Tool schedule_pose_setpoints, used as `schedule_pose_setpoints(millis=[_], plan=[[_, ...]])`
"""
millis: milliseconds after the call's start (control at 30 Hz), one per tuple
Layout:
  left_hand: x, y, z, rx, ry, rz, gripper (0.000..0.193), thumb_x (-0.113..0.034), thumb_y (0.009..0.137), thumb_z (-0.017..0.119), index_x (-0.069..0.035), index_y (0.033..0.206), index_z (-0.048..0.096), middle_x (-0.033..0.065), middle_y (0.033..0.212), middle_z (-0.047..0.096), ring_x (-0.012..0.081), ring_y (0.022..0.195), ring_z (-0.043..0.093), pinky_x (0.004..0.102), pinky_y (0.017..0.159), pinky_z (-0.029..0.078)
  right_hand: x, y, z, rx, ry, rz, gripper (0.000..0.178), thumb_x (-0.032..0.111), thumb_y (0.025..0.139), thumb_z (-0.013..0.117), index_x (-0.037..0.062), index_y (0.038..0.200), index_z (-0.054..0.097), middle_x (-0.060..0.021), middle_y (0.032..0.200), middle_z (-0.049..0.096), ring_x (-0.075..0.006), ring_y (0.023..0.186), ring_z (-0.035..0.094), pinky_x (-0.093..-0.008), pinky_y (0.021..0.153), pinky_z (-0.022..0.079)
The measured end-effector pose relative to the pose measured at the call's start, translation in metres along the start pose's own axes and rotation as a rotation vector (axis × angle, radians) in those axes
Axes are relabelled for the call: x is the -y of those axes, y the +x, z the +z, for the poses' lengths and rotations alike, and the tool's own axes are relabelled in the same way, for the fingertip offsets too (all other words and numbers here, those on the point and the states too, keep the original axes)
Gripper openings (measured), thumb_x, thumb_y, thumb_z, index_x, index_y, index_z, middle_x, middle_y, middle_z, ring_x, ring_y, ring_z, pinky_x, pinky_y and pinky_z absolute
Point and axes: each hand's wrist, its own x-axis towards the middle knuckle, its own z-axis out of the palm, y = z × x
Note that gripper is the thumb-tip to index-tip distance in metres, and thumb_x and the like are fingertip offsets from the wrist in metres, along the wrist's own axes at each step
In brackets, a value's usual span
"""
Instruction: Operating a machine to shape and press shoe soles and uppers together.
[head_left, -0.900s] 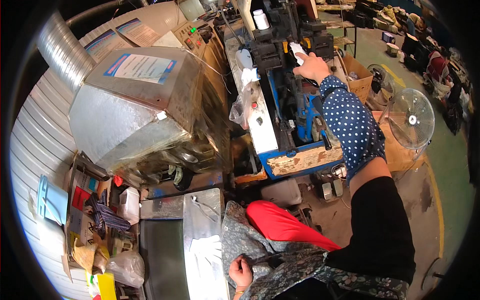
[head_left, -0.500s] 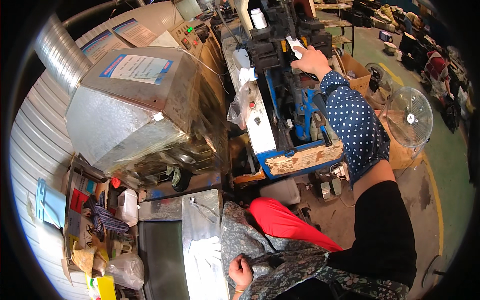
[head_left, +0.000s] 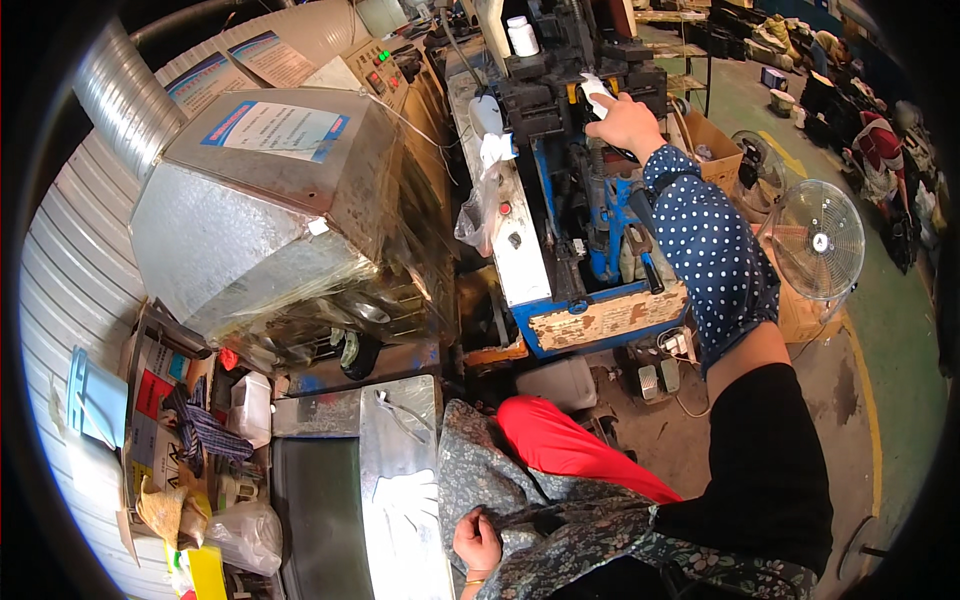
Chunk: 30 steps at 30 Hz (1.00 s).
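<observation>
My right hand (head_left: 628, 125) reaches out to the far end of a blue and black machine (head_left: 590, 303). Its fingers close on a white rag-like piece (head_left: 595, 86) lying among the dark metal blocks there; part of the grip is hidden. A dark blue polka-dot sleeve (head_left: 708, 240) covers that forearm. Low in the view, my left hand (head_left: 477, 543) is curled into a loose fist against the flowered apron (head_left: 560, 535), with nothing showing in it. Pliers-like tools with dark handles (head_left: 645, 262) rest in the machine's near end.
A metal hood (head_left: 240, 230) stands at left, above a cluttered shelf. White gloves (head_left: 405, 500) lie on the bench at lower left. A white bottle (head_left: 521, 37) stands on the machine. Fans (head_left: 820, 240) and a cardboard box (head_left: 712, 150) are at right; people bend over dark piles beyond.
The view has shifted slightly. My right hand stays at the white piece, which shows a slightly different outline. My left hand keeps its curl by the apron.
</observation>
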Motion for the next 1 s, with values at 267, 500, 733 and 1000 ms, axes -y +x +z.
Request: schedule_pose_setpoints(millis=[267,500,733,1000], plan=[[0.000,0.005,-0.006,-0.018,-0.003,0.043,0.015,-0.008,0.087,0.061,0.002,0.094,0.069,0.0165,0.080,0.067,0.0279,0.071,0.065,0.0354,0.068,0.052,0.007,0.001,0.009,-0.046,-0.003,-0.034,0.072,0.044,0.072,0.068,0.0261,0.140,0.051,-0.0219,0.131,0.054,-0.0393,0.113,0.058,-0.0437,0.097,0.047],[-0.010,0.008,-0.002,0.023,0.119,0.122,0.015,-0.008,0.085,0.060,0.001,0.093,0.069,0.0184,0.080,0.066,0.0338,0.069,0.063,0.0388,0.067,0.051,-0.008,0.005,-0.021,-0.078,-0.048,0.000,0.067,0.053,0.062,0.070,0.0190,0.119,0.068,-0.0198,0.113,0.065,-0.0342,0.102,0.065,-0.0401,0.087,0.053],[-0.035,-0.004,-0.010,0.001,0.054,0.007,0.025,-0.020,0.091,0.060,0.001,0.103,0.068,0.0221,0.092,0.068,0.0365,0.083,0.064,0.0427,0.079,0.051,0.031,0.005,-0.020,-0.108,-0.043,0.164,0.079,0.047,0.065,0.073,0.0171,0.135,0.053,-0.0310,0.144,0.038,-0.0390,0.117,0.059,-0.0420,0.093,0.051],[-0.051,0.003,-0.014,0.067,0.108,-0.001,0.029,-0.025,0.092,0.060,0.001,0.103,0.067,0.0236,0.095,0.067,0.0412,0.087,0.062,0.0457,0.081,0.050,0.026,0.005,-0.032,-0.006,-0.074,0.105,0.063,0.048,0.068,0.069,0.0050,0.114,0.069,-0.0122,0.115,0.069,-0.0270,0.110,0.064,-0.0341,0.095,0.049]])
